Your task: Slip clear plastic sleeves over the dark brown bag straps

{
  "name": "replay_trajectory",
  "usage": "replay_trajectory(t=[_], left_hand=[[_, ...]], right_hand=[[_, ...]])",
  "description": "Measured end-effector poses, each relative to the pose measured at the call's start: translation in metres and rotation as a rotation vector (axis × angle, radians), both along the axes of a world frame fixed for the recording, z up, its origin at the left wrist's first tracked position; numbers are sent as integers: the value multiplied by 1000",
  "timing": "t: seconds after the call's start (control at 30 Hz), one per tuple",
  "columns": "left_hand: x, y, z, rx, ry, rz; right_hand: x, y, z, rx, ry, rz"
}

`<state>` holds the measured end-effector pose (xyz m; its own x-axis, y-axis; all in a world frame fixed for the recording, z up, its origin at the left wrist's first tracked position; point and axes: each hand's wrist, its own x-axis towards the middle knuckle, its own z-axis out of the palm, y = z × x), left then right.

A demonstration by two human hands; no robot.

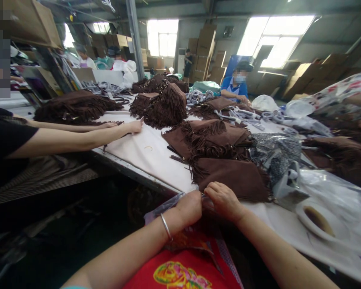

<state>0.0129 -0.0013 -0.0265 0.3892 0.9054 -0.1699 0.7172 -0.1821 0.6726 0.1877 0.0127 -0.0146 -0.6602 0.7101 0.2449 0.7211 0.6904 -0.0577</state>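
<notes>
I see left hand (190,206) and right hand (224,200), fingers together, contents hidden. Pushing forward may crumple the brown bag (233,178) at their two o'clock.

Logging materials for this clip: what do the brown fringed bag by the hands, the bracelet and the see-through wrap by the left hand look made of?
Brown fringed bag: suede or suede-like cloth, judging by its matte face; real or imitation can't be told.
Bracelet: probably polished metal, given its silvery shine.
See-through wrap: likely thin, glossy plastic, from its highlights.
</notes>
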Motion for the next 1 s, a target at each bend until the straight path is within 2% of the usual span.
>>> replay_trajectory(t=[0.1,0.2,0.3,0.37,0.5,0.73,0.8,0.93,1.0], left_hand=[[0,6,4,-20,-24,-60],[-1,9,4,-139,-97,-78],[-3,8,3,-151,-119,-57],[-3,7,3,-99,-122,-57],[-2,5,3,-16,-127,-85],[-5,-1,-4,48,-136,-86],[-5,-2,-3,-86,-268,-24],[-4,1,3,-745,-607,140],[-3,3,4,-966,-705,143]], right_hand=[[3,-1,-1,-51,74,16],[10,2,4,-227,213,31],[17,6,16,-425,303,63],[18,8,27,-478,287,92],[9,8,38,-419,149,125],[0,10,23,-216,4,167],[0,6,21,-136,-53,147],[1,-8,15,32,-99,68],[2,-15,10,84,-75,30]])
